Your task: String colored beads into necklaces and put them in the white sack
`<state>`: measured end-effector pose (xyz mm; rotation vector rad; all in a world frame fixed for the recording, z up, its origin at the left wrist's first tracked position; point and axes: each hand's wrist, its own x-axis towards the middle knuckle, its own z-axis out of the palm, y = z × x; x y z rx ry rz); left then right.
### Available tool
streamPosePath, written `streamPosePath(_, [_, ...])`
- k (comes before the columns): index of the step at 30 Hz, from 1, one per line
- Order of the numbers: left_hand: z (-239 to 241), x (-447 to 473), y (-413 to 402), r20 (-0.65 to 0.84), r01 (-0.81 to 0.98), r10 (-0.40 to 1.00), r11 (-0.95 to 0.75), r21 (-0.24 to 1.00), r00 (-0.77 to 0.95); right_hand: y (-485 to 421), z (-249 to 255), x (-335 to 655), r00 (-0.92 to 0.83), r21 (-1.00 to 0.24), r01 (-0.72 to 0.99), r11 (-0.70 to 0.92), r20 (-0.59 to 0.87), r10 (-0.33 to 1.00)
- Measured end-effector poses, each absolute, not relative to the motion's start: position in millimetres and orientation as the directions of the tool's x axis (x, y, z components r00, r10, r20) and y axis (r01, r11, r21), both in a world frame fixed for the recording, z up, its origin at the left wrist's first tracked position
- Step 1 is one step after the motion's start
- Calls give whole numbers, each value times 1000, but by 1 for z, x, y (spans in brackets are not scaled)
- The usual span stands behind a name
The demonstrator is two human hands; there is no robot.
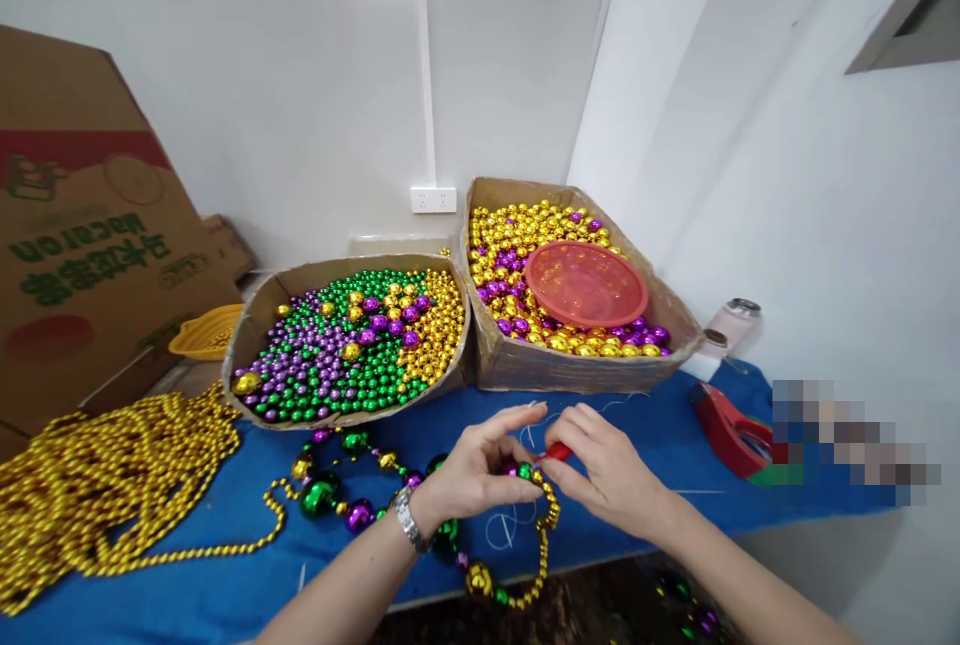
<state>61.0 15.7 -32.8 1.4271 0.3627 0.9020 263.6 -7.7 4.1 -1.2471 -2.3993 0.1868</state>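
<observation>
Over the front of the blue-covered table, my left hand point(476, 465), with a metal watch on the wrist, pinches a bead necklace point(480, 580) near a purple and a green bead. The strand of gold, green and purple beads hangs below the fingers and runs left across the cloth, partly behind the left forearm. Close against it, my right hand point(604, 465) is closed on a small red tool point(559, 450); the fingers cover most of it, so its kind is unclear. Thin clear thread point(502, 530) loops below and behind the hands.
Two cardboard boxes of loose beads stand behind: a lower one point(349, 415) and a taller one point(570, 375) with a red bowl point(589, 285). Gold bead strings point(97, 485) lie left, near a large carton point(67, 225). A red tape dispenser-like object point(724, 430) and a bottle point(739, 320) are right.
</observation>
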Motion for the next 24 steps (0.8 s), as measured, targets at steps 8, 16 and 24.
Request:
streamPosePath(8, [8, 61, 31, 360, -285, 781, -241, 928, 511, -27, -96, 306, -124, -446, 868, 219, 232, 965])
streamPosePath(16, [81, 71, 40, 545, -227, 736, -496, 838, 403, -30, -44, 253, -244, -805, 452, 385, 303, 921])
streamPosePath(24, [139, 39, 77, 787, 107, 598, -801, 589, 149, -37, 112, 206, -200, -875, -368, 313, 404, 893])
